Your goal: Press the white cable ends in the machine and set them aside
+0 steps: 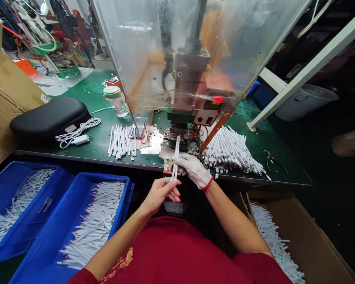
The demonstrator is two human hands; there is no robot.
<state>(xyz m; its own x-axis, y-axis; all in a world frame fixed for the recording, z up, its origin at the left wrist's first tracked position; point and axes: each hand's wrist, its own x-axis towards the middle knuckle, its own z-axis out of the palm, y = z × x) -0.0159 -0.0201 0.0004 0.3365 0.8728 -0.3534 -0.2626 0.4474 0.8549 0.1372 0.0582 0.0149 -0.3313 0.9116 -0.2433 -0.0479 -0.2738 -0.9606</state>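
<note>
My bare left hand (162,191) pinches the lower end of a few short white cables (176,159) in front of the press. My right hand (193,169), in a white knit glove with a red cuff, closes around their middle. The cables stand nearly upright, their upper ends just before the press head (179,130). Exactly how many are held I cannot tell. Right of the press lies a big pile of white cables (230,152); a smaller bunch (121,140) lies on its left.
A clear plastic shield (142,47) hangs before the press. Blue bins (77,189) with white cables stand below left, a cardboard box (307,236) below right. On the green table (100,85) are a black cushion-like case (50,118), a jar (118,104), a charger (81,139) and pliers (272,158).
</note>
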